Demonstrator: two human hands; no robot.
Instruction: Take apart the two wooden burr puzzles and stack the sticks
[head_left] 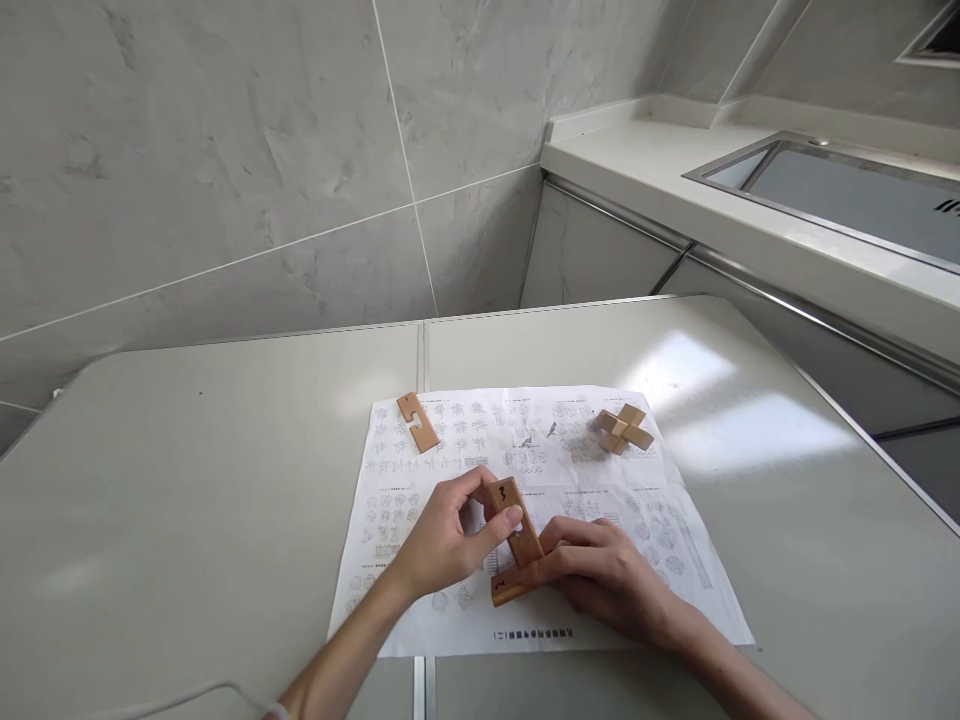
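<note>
My left hand [457, 530] pinches a notched wooden puzzle piece [526, 542] marked 3, thumb on its face. Between the fingers of my right hand [600, 570] is a second wooden puzzle piece [508, 587], its marked end pointing left. The two pieces meet at an angle, the first one's lower end at the second; my right fingers hide how they join. Under both hands lies a printed instruction sheet [465, 630]. On its upper left rests another puzzle piece [427, 436] with a cut-out notch. A cross-shaped wooden assembly [625, 428] sits at its upper right.
The sheet lies on a pale folding table [187, 520] with a seam down its middle. A grey tiled wall [262, 150] stands behind. To the right is a white counter [622, 150] with a metal-framed sink or inset [847, 190]. A thin cable [202, 688] runs near my left wrist.
</note>
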